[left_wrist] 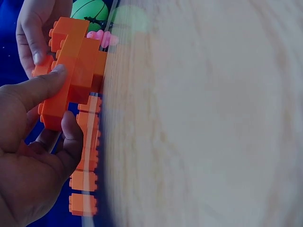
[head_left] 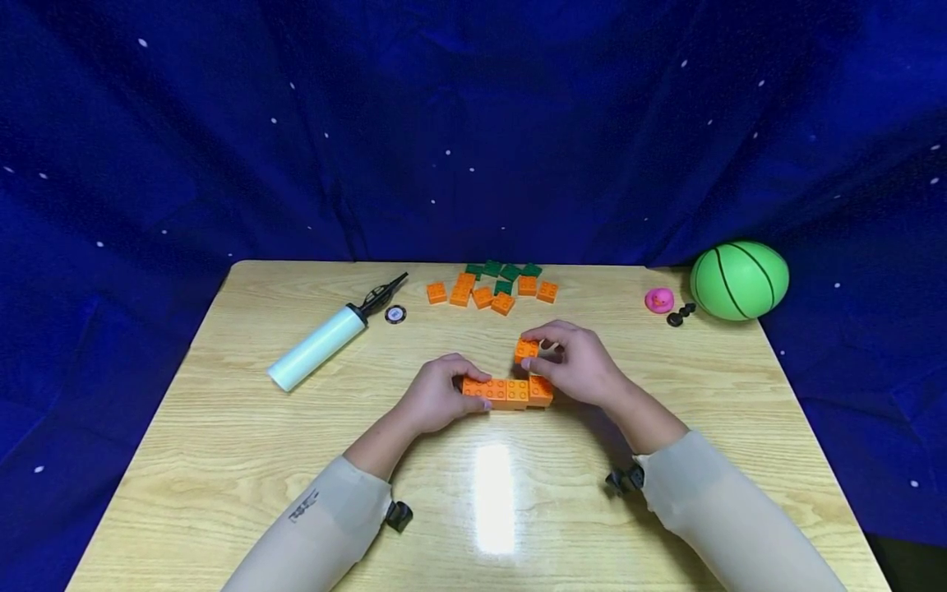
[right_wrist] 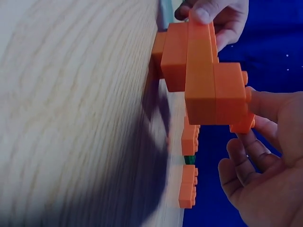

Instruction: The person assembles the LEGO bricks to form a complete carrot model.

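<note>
My left hand (head_left: 435, 396) grips the left end of a joined row of orange toy building bricks (head_left: 516, 396), thumb on the near side. At the row's right end one brick (head_left: 541, 390) sits a level higher. Just behind that end, my right hand (head_left: 580, 363) pinches a single orange brick (head_left: 527, 350) between thumb and fingers. In the left wrist view the built piece (left_wrist: 78, 71) is stepped underneath. The right wrist view has the pinched brick (right_wrist: 242, 125) partly hidden behind the raised brick (right_wrist: 229, 92).
Several loose orange bricks (head_left: 482, 297) and green bricks (head_left: 510, 272) lie at the table's back. A hand pump (head_left: 318, 347) and a round chip (head_left: 395, 314) are on the left. Back right are a pink rubber duck (head_left: 658, 300), a small black object (head_left: 676, 319) and a green ball (head_left: 740, 280).
</note>
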### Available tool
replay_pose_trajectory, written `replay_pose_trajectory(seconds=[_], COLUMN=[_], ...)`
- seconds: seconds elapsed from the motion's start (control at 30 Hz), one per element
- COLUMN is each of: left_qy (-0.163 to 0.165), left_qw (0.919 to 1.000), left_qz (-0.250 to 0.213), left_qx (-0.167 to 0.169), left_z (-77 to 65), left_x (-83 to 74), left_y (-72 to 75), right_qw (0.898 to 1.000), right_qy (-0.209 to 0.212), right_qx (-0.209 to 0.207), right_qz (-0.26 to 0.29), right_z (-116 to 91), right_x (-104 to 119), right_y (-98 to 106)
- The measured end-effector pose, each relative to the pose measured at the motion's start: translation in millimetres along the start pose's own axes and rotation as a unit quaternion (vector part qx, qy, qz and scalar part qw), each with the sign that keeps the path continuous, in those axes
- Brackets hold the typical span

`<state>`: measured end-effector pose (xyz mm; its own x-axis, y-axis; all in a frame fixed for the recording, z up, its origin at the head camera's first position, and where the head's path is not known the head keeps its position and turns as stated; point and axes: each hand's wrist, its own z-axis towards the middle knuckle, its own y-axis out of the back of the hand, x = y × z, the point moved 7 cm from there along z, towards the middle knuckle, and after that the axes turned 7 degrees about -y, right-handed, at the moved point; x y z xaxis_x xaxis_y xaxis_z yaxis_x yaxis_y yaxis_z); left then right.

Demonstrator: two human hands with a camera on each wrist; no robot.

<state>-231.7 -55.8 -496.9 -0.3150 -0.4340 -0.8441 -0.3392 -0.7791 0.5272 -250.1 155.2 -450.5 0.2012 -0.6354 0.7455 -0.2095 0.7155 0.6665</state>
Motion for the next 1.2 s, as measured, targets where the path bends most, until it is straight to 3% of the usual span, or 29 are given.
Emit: replay_pose_trajectory(seconds=[0.8,1.2], left_qy=[0.002,-0.003], left_qw=[1.0000,1.0000], left_qz=[-0.001,0.009], left_qx=[0.001,0.003], left_z=[-0.4,0.1], left_x=[-0.3,0.7], left_y=[0.0,-0.6], right_qw=[0.999,0.996], right_qy=[0.042,0.058], right_qx=[0.028,0.042], right_qz=[-0.018,-0.047], right_z=[-21.1,-26.3], right_x=[17.5,12.9], right_y=[-12.3,-21.8])
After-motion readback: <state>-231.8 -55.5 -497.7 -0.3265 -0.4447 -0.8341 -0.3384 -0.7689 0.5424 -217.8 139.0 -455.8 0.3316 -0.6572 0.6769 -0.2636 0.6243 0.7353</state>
